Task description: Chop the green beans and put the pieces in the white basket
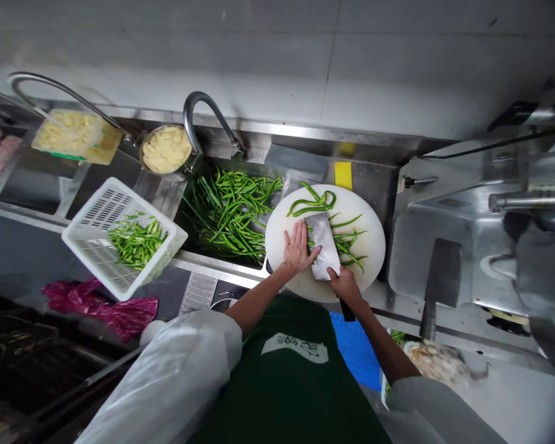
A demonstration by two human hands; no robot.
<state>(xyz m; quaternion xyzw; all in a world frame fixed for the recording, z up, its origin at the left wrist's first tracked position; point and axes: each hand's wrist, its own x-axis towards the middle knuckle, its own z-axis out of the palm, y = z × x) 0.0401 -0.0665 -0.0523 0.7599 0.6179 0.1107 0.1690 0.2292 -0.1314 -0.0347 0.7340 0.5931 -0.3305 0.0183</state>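
On a round white cutting board, long green peppers lie around a broad cleaver, some curled together near the board's far edge, others fanned out toward its right. At the board's near edge, the person's right hand grips the cleaver's black handle. On the board's left half, the left hand is spread flat, fingers straight, thumb reaching to the blade; whether it presses a pepper cannot be told.

The step appears to be cutting or flattening peppers; the angle does not settle which. The next move seems to call for a steady blade and left fingers clear of its edge.

The blade is flat grey steel, the peppers smooth, slender and bent. Left of the board, a steel sink holds more peppers; farther left, short green pieces fill part of a slotted white plastic basket.
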